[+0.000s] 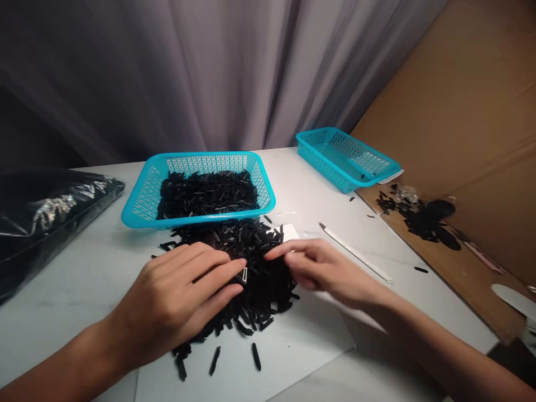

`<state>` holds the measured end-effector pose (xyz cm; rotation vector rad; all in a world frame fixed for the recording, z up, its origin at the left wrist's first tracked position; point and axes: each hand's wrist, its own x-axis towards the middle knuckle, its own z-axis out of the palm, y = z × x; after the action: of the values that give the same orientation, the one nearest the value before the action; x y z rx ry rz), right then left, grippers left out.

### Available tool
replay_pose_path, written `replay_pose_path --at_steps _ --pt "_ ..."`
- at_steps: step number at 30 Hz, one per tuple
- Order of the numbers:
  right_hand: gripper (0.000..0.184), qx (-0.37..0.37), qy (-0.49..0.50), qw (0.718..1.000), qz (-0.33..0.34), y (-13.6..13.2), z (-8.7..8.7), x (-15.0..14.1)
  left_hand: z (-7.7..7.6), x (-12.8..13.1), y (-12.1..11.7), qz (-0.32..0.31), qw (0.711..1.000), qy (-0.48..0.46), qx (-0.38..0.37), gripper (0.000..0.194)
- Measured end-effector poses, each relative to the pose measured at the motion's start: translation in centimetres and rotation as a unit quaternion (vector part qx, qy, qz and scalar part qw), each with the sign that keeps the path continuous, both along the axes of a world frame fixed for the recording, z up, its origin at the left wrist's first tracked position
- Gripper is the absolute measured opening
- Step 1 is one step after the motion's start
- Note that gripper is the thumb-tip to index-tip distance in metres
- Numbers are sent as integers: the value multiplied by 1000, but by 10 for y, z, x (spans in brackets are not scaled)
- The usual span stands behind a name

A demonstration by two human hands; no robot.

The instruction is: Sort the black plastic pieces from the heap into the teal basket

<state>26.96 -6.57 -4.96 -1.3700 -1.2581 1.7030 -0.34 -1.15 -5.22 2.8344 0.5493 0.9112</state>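
A heap of small, narrow black plastic pieces (251, 307) lies on a white sheet (293, 374) in front of me. Over the left side of the heap, my left hand (180, 290) pinches one small black piece (245, 274) with a pale slot between thumb and index finger. My right hand (314, 265) is at the heap's right edge. Its index finger points out toward the pieces while the other fingers curl under, and nothing shows in it. Just behind the hands, a blue basket (199, 219) holds many more such pieces.
A second blue basket (326, 173) stands at the back right. Right of my hand lies a white pen-like tool (355, 254) with a dark tip. A shiny black bag (50, 218) fills the left side. Black scraps (419, 220) lie on brown cardboard (469, 111) at right.
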Motion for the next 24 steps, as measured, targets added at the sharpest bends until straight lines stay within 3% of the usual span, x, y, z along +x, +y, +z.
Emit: replay_pose_path --at_steps 3,6,10,15,19,24 --pt "42 -34 143 982 119 9 -3 -48 3 11 -8 -2 997 -28 -75 20" --pt "41 -38 181 971 150 17 1 -63 4 17 -7 12 991 -67 -116 11" --pt "36 -27 149 978 143 25 11 -60 7 14 1 38 981 -125 -141 8" --pt "28 51 33 996 68 28 20 -50 11 8 8 70 980 -167 -77 8" --pt "27 100 -14 994 43 30 21 -48 11 7 8 67 983 -159 -64 9" --pt "26 86 -13 996 38 31 17 -49 11 5 9 63 986 -149 -47 12"
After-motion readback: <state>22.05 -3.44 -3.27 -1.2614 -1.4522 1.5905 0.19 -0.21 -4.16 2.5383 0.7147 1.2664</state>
